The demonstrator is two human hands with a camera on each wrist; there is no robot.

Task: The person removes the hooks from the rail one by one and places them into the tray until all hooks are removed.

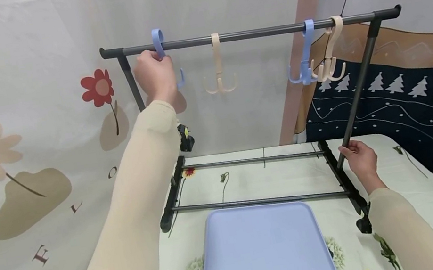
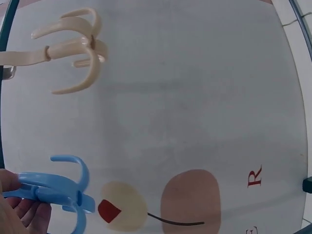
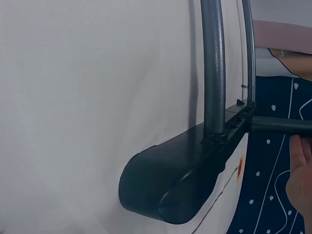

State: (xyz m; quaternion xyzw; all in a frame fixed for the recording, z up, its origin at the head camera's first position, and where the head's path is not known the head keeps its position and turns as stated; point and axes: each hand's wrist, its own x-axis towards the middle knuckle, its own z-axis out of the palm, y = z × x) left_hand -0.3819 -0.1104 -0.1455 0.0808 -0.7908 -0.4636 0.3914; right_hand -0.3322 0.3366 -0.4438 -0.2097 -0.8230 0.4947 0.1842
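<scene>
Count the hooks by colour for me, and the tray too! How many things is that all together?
Blue hooks: 2
Cream hooks: 2
Blue tray: 1
Total: 5

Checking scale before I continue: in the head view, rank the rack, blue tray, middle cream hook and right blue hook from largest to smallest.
1. Rack
2. Blue tray
3. Middle cream hook and right blue hook: too alike in size to rank apart.
</scene>
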